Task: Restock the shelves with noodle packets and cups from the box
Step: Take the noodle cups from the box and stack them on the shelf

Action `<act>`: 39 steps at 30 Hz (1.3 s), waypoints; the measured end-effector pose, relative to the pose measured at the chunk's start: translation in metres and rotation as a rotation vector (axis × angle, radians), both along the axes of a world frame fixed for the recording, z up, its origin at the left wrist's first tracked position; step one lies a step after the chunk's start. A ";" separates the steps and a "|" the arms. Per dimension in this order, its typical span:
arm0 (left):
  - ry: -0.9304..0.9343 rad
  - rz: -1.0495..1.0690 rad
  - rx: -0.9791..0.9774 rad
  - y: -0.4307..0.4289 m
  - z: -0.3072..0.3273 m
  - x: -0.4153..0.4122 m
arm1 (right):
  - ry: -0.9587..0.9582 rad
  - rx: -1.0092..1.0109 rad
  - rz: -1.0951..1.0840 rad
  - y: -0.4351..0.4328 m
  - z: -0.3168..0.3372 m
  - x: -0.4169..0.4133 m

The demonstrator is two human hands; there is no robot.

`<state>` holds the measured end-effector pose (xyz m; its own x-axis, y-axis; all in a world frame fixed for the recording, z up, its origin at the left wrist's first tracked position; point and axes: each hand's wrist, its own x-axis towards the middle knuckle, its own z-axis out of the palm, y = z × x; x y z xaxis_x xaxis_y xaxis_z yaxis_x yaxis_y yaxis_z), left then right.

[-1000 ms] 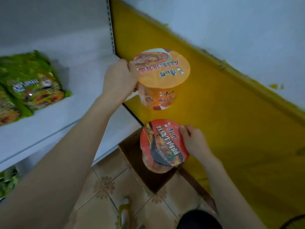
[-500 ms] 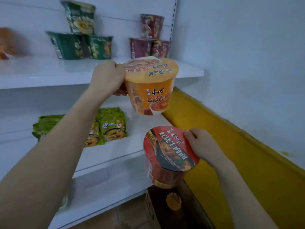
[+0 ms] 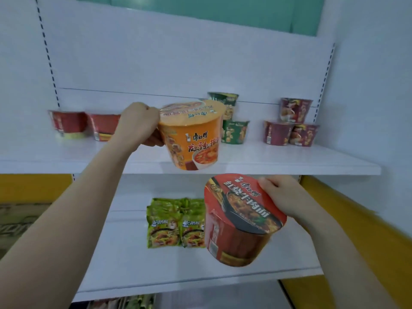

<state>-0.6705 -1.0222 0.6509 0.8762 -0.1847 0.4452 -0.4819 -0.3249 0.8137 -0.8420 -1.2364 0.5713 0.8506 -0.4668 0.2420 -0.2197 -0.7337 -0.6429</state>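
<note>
Orange cup [image 3: 193, 139] before green cups [image 3: 231, 121], upper shelf [image 3: 289, 161].

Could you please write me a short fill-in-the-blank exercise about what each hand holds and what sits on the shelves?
1. The left hand holds the ____ cup.
2. The right hand holds the ____ cup.
3. The packets on the lower shelf are ____.
4. The maroon cups stand at the upper shelf's ____ end.

Answers: orange; red; green; right

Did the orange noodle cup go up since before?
Yes. The orange noodle cup in the left hand rose from below the upper shelf edge to level with it.
</note>
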 end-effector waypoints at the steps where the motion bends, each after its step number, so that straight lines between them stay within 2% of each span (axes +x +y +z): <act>1: -0.004 0.023 -0.005 0.016 0.004 0.010 | -0.014 0.018 0.015 0.011 0.005 0.014; 12: -0.006 0.317 0.028 0.174 0.014 0.100 | -0.113 0.098 0.132 0.111 0.066 0.155; 17: 0.027 0.439 0.012 0.221 0.012 0.127 | -0.116 0.128 0.239 0.144 0.087 0.219; 22: 0.044 0.530 0.004 0.242 0.011 0.157 | -0.096 0.170 0.340 0.159 0.104 0.286; 33: 0.083 0.677 -0.001 0.237 0.017 0.227 | -0.186 0.322 0.426 0.153 0.156 0.442; 39: 0.089 0.722 0.010 0.236 0.017 0.254 | -0.132 0.377 0.495 0.166 0.170 0.505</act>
<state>-0.4170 -0.7862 0.6675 0.8140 0.4498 0.3676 -0.0766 -0.5441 0.8355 -0.3367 -1.0708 0.7412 0.9616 -0.0996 0.2557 0.1866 -0.4459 -0.8754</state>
